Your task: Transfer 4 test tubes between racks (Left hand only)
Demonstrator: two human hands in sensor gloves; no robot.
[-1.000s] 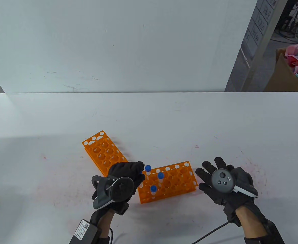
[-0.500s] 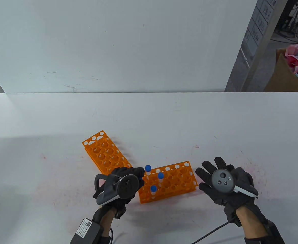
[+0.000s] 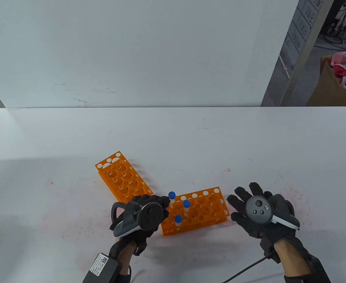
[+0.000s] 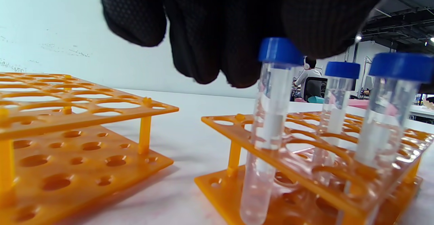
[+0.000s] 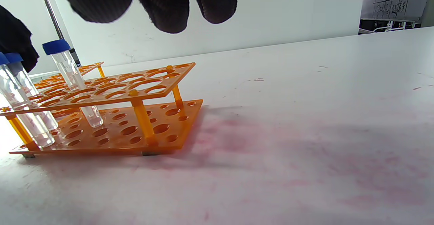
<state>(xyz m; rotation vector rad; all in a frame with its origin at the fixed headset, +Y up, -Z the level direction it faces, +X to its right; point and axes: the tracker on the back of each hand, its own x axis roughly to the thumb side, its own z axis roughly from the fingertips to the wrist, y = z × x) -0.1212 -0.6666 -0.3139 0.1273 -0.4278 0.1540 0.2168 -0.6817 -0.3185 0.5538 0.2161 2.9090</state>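
Observation:
Two orange racks lie on the white table. The left rack (image 3: 121, 177) holds no tubes. The right rack (image 3: 208, 206) holds three blue-capped tubes that I can see. My left hand (image 3: 164, 202) is at that rack's left end, its fingertips curled just over the cap of the back-left tube (image 3: 171, 195). In the left wrist view the fingers (image 4: 203, 48) hang above and beside this tube (image 4: 271, 116), which stands in its hole; I see no firm grip. The other tubes (image 3: 186, 204) (image 3: 178, 219) stand untouched. My right hand (image 3: 240, 200) rests flat with fingers spread, right of the rack.
A white panel (image 3: 131, 59) stands behind the table's far edge. A cardboard box of pink paper (image 3: 338, 79) sits off the table at the back right. A black module and cable (image 3: 100, 266) hang from my left forearm. Pink stains mark the tabletop.
My left hand has drawn slightly toward me and turned, its fingertips now lower beside the back-left tube's cap. The tubes, the racks and my right hand have not moved.

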